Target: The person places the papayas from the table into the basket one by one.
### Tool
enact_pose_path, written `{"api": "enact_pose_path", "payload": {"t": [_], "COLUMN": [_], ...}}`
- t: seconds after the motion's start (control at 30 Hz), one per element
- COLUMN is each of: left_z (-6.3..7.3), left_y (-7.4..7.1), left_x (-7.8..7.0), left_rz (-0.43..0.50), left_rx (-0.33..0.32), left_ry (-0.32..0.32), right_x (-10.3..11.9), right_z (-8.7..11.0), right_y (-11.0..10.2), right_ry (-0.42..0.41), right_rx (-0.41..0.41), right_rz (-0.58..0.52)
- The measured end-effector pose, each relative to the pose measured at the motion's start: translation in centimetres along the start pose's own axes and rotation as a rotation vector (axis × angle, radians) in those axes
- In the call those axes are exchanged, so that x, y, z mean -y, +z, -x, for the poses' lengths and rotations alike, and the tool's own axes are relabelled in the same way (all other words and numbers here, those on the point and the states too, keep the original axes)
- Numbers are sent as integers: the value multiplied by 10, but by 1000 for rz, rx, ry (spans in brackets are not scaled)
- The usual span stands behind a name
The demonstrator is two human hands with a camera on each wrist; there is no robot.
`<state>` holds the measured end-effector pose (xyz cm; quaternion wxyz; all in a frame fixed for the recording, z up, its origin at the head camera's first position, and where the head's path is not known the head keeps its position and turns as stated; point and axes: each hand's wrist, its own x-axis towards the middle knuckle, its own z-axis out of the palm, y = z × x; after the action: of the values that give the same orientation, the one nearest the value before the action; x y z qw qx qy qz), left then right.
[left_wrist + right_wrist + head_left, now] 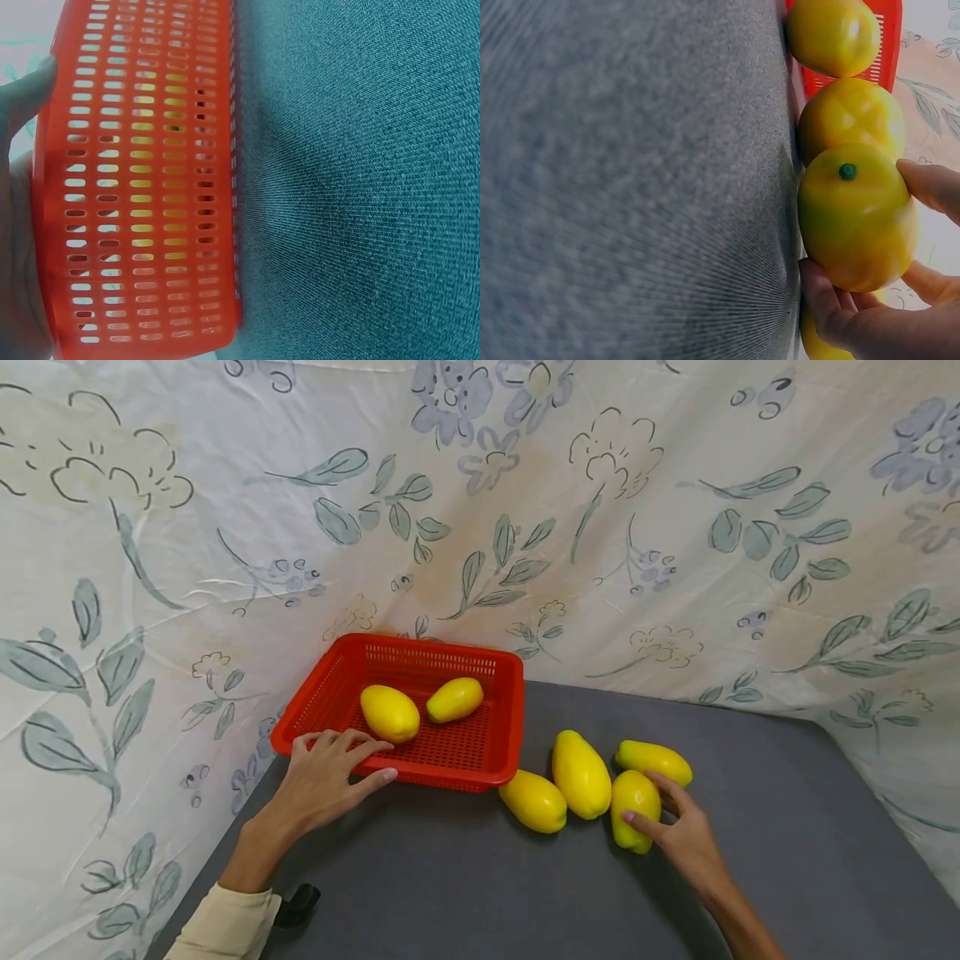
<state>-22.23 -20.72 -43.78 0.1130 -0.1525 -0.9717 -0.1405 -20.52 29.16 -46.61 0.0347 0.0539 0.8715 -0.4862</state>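
My left hand [324, 785] grips the near left rim of a red slotted plastic basket [480, 772], its fingers bent over the wall and the thumb along the rim. Inside the basket lie two yellow fruits, a larger one [390, 714] and a smaller one [455, 700]. My right hand [686, 831] holds a smooth, elongated yellow fruit [636, 810] between thumb and fingers. A green stem stub shows on its end in the right wrist view, where the held fruit [859, 225] is right by the grey surface.
Three more yellow fruits lie around the held one: one against the basket [534, 802], one upright in view [581, 775], one behind [656, 762]. A grey cloth-covered table [465, 877] meets floral curtains [525, 568]. A small black object [298, 906] sits near my left sleeve.
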Motion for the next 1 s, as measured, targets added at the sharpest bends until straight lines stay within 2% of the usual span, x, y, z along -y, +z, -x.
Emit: {"api": "enact_pose_path", "payload": {"t": [0.2,0.5,1.0], "left_z": [0,-2,-1], "left_y": [0,1,2], "left_x": [-2,-4,-2], "left_rz": [-1,4,8], "left_rx": [-1,3,2], "left_ry": [-9,-19,-18], "right_x": [5,15,39], "right_z": [0,-3,0], "right_y": [-5,-12,1], "right_ry": [-1,-57,-113], "right_rx": [-12,-37,-61], "right_rz": [-24,-12,-65]}}
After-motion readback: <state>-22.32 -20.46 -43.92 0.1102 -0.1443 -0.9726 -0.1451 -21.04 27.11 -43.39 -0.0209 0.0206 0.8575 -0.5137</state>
